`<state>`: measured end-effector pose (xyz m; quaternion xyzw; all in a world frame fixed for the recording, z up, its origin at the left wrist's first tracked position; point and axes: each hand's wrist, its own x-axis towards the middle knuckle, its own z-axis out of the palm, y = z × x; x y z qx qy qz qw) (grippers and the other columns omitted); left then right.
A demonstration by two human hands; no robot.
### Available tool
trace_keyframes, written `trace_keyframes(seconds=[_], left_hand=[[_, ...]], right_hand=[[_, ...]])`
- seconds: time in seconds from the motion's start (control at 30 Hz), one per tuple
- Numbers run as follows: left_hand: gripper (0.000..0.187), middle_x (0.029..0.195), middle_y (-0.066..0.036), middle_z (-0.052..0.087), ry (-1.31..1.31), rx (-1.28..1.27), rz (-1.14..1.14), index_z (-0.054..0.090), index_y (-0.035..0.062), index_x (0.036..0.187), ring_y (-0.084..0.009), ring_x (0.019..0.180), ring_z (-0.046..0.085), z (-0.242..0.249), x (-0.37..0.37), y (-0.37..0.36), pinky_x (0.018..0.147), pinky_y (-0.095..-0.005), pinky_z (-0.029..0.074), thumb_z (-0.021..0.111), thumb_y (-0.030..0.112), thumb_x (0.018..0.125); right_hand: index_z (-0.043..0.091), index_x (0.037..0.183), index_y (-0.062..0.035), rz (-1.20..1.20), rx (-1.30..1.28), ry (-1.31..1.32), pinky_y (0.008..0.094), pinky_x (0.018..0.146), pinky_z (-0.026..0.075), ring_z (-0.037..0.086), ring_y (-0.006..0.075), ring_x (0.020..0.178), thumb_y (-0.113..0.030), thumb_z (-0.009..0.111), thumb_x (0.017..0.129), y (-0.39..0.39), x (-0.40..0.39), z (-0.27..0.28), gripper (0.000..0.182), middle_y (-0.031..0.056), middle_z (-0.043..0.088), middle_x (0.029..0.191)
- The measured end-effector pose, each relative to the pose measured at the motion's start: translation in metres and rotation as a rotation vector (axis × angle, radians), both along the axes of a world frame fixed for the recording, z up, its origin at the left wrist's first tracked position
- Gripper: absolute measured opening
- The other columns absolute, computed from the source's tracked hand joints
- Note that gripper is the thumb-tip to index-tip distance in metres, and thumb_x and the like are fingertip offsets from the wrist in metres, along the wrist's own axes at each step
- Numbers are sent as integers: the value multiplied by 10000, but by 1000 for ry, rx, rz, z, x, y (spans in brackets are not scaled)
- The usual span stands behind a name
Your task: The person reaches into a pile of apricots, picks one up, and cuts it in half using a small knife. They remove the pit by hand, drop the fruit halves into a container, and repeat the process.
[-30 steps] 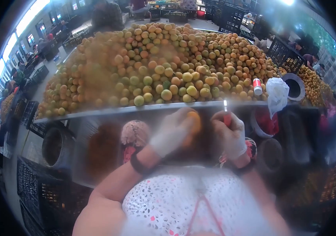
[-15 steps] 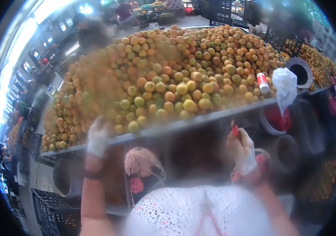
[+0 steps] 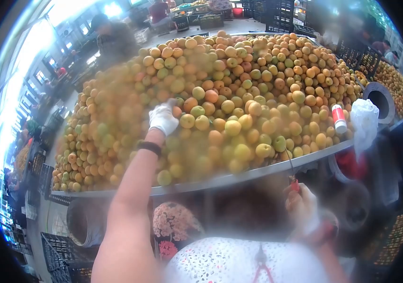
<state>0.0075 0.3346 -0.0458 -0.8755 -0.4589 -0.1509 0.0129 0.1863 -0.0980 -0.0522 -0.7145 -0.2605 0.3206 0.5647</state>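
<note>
My left hand [image 3: 164, 119], in a white glove, reaches onto the large pile of orange and yellow-green round fruit [image 3: 233, 128]. Its fingertips touch a fruit in the pile; whether they close on it is blurred. Below the metal edge of the sorting table [image 3: 253, 175], my right hand [image 3: 302, 200], partly gloved, is wrapped round the red handle of a thin tool [image 3: 295, 185]. The tool's thin shaft points up toward the fruit. A red and white bottle [image 3: 338, 119] lies on the pile to the right, beside a white plastic bag [image 3: 364, 121].
A grey round tube or bucket [image 3: 379, 102] sits at the right end. Below the table are a red-lined bucket [image 3: 351, 165] and a round container [image 3: 84, 220]. Black crates [image 3: 57, 250] stand lower left. A person [image 3: 113, 40] is behind the pile at the left.
My left hand has moved up and right from the table's front edge onto the fruit. The right hand still holds the tool, a little lower in view. The view has shifted.
</note>
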Motion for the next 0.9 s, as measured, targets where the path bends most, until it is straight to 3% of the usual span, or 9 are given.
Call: trace_keyframes(seconds=[0.07,0.13,0.23,0.33,0.47,0.5,0.6,0.77,0.9], left_hand=[[436,1028,-150,674,-184,39,35,558,52,1117,-303,937,661,6,-14,-3,765,-418,520,736,248,770],[394,991,-76,658,-869,-596,-46,568,30,1105,-202,903,645,25,-27,-39,727,-314,519,725,242,812],[338,949,-48,626,-1313,-1013,-384,540,9,1181,-162,798,620,43,-41,-102,636,-294,517,644,149,892],[362,975,-76,628,-1455,-1329,-385,540,-1,1218,-157,787,617,56,-30,-184,648,-292,524,628,161,907],[341,1025,-76,641,-1061,-1487,-529,572,5,1214,-159,904,647,44,-18,-264,750,-295,543,622,147,907],[334,1048,-76,646,-996,-1544,-501,580,11,1203,-165,922,650,50,-8,-289,767,-296,544,629,146,902],[296,972,-35,644,-792,-1409,-587,580,57,1208,-130,800,623,62,9,-351,637,-239,492,586,237,973],[437,973,-87,628,-749,-1685,-665,511,53,1312,-185,699,589,80,9,-399,587,-271,466,561,312,963],[521,1064,-160,608,-933,-1854,-825,460,36,1371,-262,745,615,73,29,-403,654,-361,517,608,217,906]], right_hand=[[614,987,3,-32,17,72,230,497,388,488,62,543,-162,559,971,-2,-1,1,175,-5,535,645],[625,955,2,-2,31,56,222,483,375,477,55,529,-163,576,956,-6,-1,4,172,-6,543,648],[638,960,2,6,65,103,233,502,397,507,71,553,-141,583,939,-9,-15,17,155,4,564,661],[639,1047,-13,62,279,-167,264,580,462,578,105,640,-101,638,902,-17,-32,23,170,40,615,725],[564,1214,-41,118,429,-266,320,656,545,706,191,786,-102,685,880,-29,-54,56,360,118,676,863],[554,1229,-48,75,404,-667,358,703,564,720,277,857,-84,668,879,-32,-55,51,370,130,696,948],[592,1150,-19,161,576,-462,338,830,527,680,276,942,36,674,813,-58,-50,58,352,190,648,954],[615,1088,-42,6,413,-465,370,714,525,685,286,770,-102,667,851,-127,-41,84,250,176,647,819],[569,987,-69,-288,-131,-935,491,683,524,671,382,759,-246,629,855,-177,4,58,229,194,664,773]])
